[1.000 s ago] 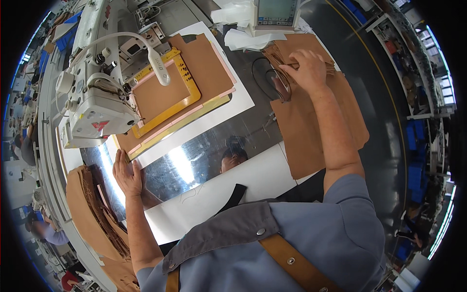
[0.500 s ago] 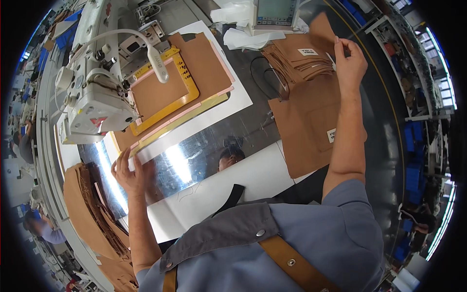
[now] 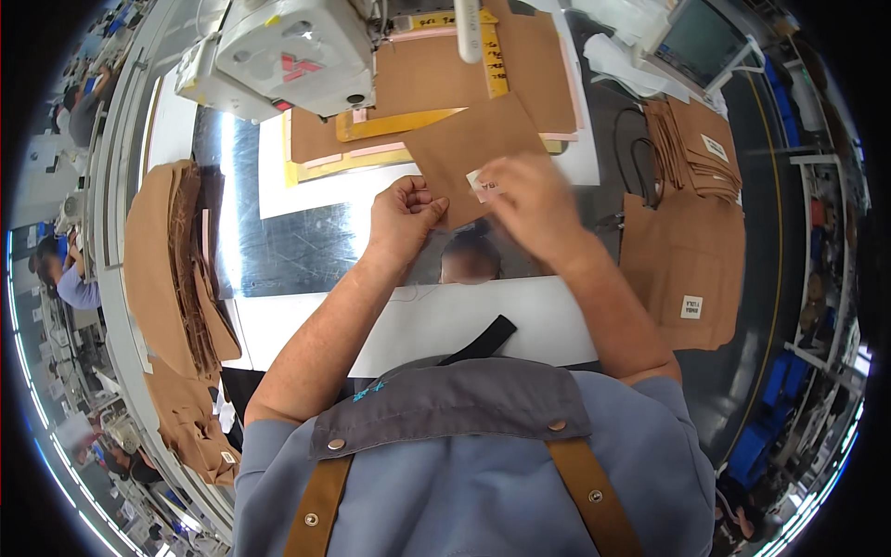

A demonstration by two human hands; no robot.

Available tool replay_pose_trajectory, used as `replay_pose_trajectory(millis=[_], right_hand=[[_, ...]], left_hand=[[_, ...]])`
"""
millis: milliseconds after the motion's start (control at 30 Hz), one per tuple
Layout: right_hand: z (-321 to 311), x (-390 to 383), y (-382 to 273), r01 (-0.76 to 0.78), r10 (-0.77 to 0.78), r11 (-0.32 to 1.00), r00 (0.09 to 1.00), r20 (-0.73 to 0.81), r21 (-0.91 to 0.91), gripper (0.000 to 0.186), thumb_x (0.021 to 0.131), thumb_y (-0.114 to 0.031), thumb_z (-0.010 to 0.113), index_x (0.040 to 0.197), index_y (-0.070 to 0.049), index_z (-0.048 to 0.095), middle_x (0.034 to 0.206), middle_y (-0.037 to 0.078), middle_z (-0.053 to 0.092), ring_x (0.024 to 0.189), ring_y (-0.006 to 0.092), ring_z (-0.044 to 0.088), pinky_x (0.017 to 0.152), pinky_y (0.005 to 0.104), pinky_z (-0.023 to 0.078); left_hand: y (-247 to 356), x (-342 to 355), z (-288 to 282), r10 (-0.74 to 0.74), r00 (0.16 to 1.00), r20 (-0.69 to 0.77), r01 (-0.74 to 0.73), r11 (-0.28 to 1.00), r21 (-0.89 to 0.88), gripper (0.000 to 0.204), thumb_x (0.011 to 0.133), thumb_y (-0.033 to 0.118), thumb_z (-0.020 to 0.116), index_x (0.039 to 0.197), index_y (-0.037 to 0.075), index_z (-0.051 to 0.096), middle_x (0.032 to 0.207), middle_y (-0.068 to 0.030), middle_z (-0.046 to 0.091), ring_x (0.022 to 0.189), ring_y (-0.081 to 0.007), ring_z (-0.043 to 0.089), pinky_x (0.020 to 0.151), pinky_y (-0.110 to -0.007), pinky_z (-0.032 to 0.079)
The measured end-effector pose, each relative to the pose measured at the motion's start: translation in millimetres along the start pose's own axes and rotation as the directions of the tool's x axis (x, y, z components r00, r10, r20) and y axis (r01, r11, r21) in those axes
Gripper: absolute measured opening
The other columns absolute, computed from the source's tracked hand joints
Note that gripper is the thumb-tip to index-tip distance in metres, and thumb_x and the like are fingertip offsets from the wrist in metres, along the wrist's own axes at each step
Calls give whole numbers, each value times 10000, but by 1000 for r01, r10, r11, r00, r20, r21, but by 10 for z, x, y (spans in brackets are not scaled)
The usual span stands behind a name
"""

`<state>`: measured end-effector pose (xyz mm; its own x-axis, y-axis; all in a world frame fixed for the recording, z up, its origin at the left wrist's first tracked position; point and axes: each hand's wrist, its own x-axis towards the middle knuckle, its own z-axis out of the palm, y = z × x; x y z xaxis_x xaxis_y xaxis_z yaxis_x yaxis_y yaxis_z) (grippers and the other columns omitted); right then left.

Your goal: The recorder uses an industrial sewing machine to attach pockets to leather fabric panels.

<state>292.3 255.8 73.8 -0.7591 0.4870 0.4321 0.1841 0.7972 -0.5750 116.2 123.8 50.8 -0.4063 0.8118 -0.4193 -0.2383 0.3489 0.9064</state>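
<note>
A small brown fabric piece (image 3: 464,144) is held above the shiny metal work plate (image 3: 288,241). My left hand (image 3: 404,213) pinches its lower left edge. My right hand (image 3: 529,204) is on the lower right part of the piece, with its fingers at a small white label (image 3: 483,184) that lies against the fabric. The right hand is blurred. Behind the piece sits the white sewing machine head (image 3: 288,51) over a yellow and pink template frame (image 3: 399,125) with brown fabric in it.
Stacks of brown fabric pieces (image 3: 691,153) with white labels lie on the dark table at the right. Another pile of brown pieces (image 3: 176,260) stands at the left. A screen (image 3: 701,42) stands at the back right. Other people (image 3: 70,274) work at far left.
My right hand has come back from the right-hand stack to the middle. My left hand rose from the plate's left side, and both now hold a brown piece with a label.
</note>
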Motion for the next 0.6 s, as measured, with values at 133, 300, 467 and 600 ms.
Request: replay_pose_trajectory(millis=[133,300,467,600], right_hand=[[77,351,336,54,-56,991,998,-11,-124,209,847,-180,790,1021,-86,723,1064,22,720,1030,240,656,882,409,483],[412,757,365,214,-201,961,976,88,-175,278,905,-189,753,1172,-117,723,1222,25,698,1177,239,612,1026,428,455],[510,1053,395,24,-46,995,973,226,99,201,944,-152,717,1119,-54,729,1128,73,728,1062,251,674,951,391,515],[563,1077,526,-246,107,848,947,304,470,185,948,-169,744,1031,-4,743,922,134,744,872,240,721,810,337,559]], left_hand=[[56,24,17,-66,989,-129,57,996,-70,231,977,37,708,1178,-54,642,956,-73,708,792,-118,697,707,-258,617],[-45,92,-66,39,998,-48,-38,999,30,230,1006,47,671,1215,-44,646,966,-50,714,809,-105,686,686,-257,599],[-67,113,-180,103,994,-44,-90,971,222,254,986,53,685,1221,-40,654,931,-64,730,788,-97,691,671,-253,589],[128,88,-142,171,963,-210,-131,973,192,319,953,70,727,1245,-35,653,935,-100,761,803,-120,724,696,-269,589]])
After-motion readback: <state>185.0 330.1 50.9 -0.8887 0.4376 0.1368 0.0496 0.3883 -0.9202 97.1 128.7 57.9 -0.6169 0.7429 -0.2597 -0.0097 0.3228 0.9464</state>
